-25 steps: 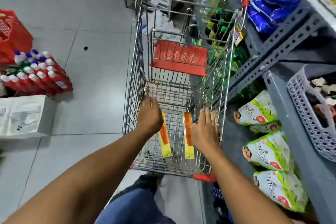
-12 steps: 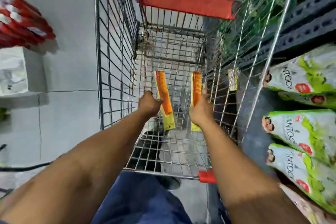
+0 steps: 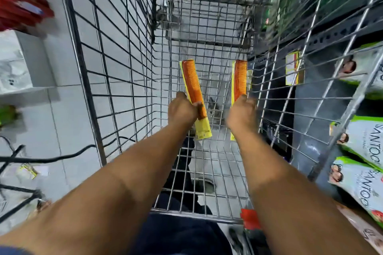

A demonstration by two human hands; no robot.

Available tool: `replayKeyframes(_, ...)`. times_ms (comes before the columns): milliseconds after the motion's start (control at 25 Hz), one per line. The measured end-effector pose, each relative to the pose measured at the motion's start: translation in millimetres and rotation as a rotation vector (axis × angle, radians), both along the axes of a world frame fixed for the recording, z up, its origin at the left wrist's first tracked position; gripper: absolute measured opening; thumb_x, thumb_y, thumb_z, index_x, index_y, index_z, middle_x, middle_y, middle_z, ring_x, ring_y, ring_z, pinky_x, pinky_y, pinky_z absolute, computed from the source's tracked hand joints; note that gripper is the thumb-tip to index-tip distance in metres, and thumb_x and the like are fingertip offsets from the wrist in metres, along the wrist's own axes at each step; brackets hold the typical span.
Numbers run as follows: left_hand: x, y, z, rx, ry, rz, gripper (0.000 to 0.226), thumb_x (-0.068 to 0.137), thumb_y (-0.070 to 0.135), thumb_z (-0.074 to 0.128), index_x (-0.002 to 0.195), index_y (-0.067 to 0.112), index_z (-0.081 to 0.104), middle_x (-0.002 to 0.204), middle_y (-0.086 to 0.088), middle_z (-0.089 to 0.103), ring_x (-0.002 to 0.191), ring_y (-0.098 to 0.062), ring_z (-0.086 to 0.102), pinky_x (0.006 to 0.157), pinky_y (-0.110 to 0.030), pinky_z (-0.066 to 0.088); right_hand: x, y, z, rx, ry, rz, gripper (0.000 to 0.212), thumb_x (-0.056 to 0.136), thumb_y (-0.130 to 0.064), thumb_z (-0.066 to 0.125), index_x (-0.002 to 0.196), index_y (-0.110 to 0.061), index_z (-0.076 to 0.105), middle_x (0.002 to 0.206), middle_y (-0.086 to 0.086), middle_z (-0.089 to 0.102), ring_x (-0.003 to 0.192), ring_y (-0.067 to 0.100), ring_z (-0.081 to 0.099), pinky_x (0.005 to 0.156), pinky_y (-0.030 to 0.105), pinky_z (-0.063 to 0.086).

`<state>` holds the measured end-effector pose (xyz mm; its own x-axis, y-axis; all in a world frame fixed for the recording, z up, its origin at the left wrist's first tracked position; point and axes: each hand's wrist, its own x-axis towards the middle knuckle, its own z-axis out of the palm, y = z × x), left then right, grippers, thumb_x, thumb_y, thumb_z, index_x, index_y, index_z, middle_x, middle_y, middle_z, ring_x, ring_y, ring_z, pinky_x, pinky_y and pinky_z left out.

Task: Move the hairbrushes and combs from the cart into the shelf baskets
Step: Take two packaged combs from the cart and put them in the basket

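Observation:
Both my arms reach down into the wire shopping cart [image 3: 93, 89]. My left hand [image 3: 181, 109] is shut on an orange comb on a yellow card [image 3: 192, 83], its thumb across the card's lower part; the comb tilts up and left. My right hand [image 3: 241, 113] is shut on a second orange comb on a yellow card [image 3: 240, 78], which points nearly straight away from me. Both combs sit a little above the cart's mesh floor. No shelf basket is in view.
A grey metal shelf [image 3: 331, 33] runs along the cart's right side, with green and white bags [image 3: 364, 138] on its lower level. On the tiled floor to the left are a white box [image 3: 18, 64], red bottle packs [image 3: 18, 6] and black cables [image 3: 51, 157].
My hands went from lying flat beside the combs to closing on one each. The view has dropped closer into the cart, and both combs are raised slightly off the mesh.

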<state>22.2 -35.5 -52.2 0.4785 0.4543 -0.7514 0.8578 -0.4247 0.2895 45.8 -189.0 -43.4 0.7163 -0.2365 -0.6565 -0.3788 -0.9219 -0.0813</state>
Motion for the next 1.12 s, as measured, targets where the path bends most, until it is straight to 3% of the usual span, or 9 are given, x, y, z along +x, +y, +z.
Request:
replayKeyframes(200, -1.0, 1.4, -4.3, 0.006, 0.017, 0.014, 0.035, 0.080, 0.032, 0.073, 0.091, 0.018, 0.043, 0.085, -0.001, 0.052, 0.077, -0.024, 0.052, 0.062, -0.035, 0.039, 2.2, 4.6, -2.8, -0.058, -0.008, 0.053, 0.048, 0.088, -0.007, 0.051, 0.133, -0.004, 0.034, 0.122, 0.028, 0.045, 0.099, 0.038, 0.053, 0.068, 0.040, 0.047)
replayKeyframes(360, 2.2, -0.3, -3.5, -0.007, 0.060, 0.104, 0.037, 0.076, 0.029, 0.078, 0.089, 0.018, 0.044, 0.076, 0.002, 0.049, 0.069, -0.022, 0.054, 0.050, -0.029, 0.037, 4.7, 5.2, -4.2, -0.037, -0.042, -0.024, 0.052, 0.090, -0.010, 0.044, 0.138, -0.003, 0.027, 0.128, 0.030, 0.040, 0.109, 0.044, 0.047, 0.080, 0.049, 0.047)
replayKeyframes(480, 1.6, -1.4, -1.9, -0.012, 0.056, 0.106, 0.033, 0.077, 0.027, 0.077, 0.090, 0.016, 0.048, 0.082, -0.002, 0.051, 0.073, -0.023, 0.056, 0.058, -0.032, 0.043, 7.3, 7.0, -4.9, -0.044, -0.040, -0.125, 0.051, 0.093, -0.014, 0.040, 0.142, -0.005, 0.024, 0.131, 0.029, 0.040, 0.112, 0.045, 0.046, 0.086, 0.053, 0.047)
replayKeyframes(560, 1.0, -2.8, -0.8, -0.017, 0.029, 0.107, 0.029, 0.078, 0.027, 0.075, 0.094, 0.016, 0.053, 0.087, -0.003, 0.053, 0.070, -0.020, 0.053, 0.058, -0.029, 0.040, 10.9, 6.8, -5.2, -0.081, -0.007, -0.136, 0.047, 0.093, -0.016, 0.048, 0.136, -0.004, 0.032, 0.126, 0.026, 0.045, 0.105, 0.040, 0.052, 0.076, 0.045, 0.048)
replayKeyframes(720, -0.6, -2.2, 9.0, -0.147, -0.065, 0.176, 0.027, 0.082, 0.026, 0.067, 0.105, 0.011, 0.063, 0.096, -0.005, 0.066, 0.070, -0.016, 0.059, 0.057, -0.027, 0.047, 16.8, 5.5, 0.4, 0.062, 0.031, -0.280, 0.017, 0.092, -0.014, 0.053, 0.106, -0.005, 0.056, 0.105, 0.017, 0.062, 0.060, 0.019, 0.054, 0.047, 0.025, 0.043)
replayKeyframes(840, -2.7, 5.0, 21.9, -0.229, -0.118, 0.293, 0.023, 0.083, 0.024, 0.064, 0.103, 0.013, 0.067, 0.099, -0.007, 0.070, 0.086, -0.020, 0.067, 0.075, -0.032, 0.057, 17.2, 8.0, 15.4, 0.176, -0.019, -0.363, 0.022, 0.092, -0.019, 0.050, 0.107, -0.005, 0.055, 0.111, 0.018, 0.064, 0.087, 0.034, 0.063, 0.070, 0.036, 0.053)
replayKeyframes(960, -1.2, 10.3, 41.0, -0.347, -0.201, 0.373, 0.010, 0.085, 0.013, 0.060, 0.080, 0.020, 0.066, 0.076, 0.000, 0.068, 0.055, -0.003, 0.066, 0.046, -0.018, 0.049, 12.2, 9.9, 34.1, 0.266, -0.048, -0.409, 0.034, 0.093, -0.026, 0.047, 0.119, -0.004, 0.051, 0.125, 0.021, 0.058, 0.109, 0.041, 0.057, 0.087, 0.044, 0.049)
replayKeyframes(1040, -2.6, 12.7, 55.5, -0.405, -0.232, 0.381, 0.013, 0.087, 0.009, 0.058, 0.078, 0.016, 0.064, 0.073, -0.003, 0.066, 0.057, -0.014, 0.064, 0.049, -0.025, 0.049, 4.5, 9.6, 47.6, 0.341, -0.066, -0.441, 0.034, 0.092, -0.029, 0.047, 0.118, -0.007, 0.053, 0.119, 0.019, 0.061, 0.104, 0.040, 0.060, 0.090, 0.048, 0.050)
replayKeyframes(1120, -5.2, 14.2, 71.4, -0.452, -0.266, 0.391, 0.009, 0.089, 0.006, 0.056, 0.087, 0.006, 0.065, 0.077, -0.009, 0.066, 0.061, -0.019, 0.062, 0.055, -0.031, 0.051, -2.8, 8.5, 63.7, 0.399, -0.105, -0.484, 0.027, 0.091, -0.031, 0.047, 0.108, -0.012, 0.059, 0.101, 0.013, 0.067, 0.089, 0.035, 0.064, 0.079, 0.043, 0.053)
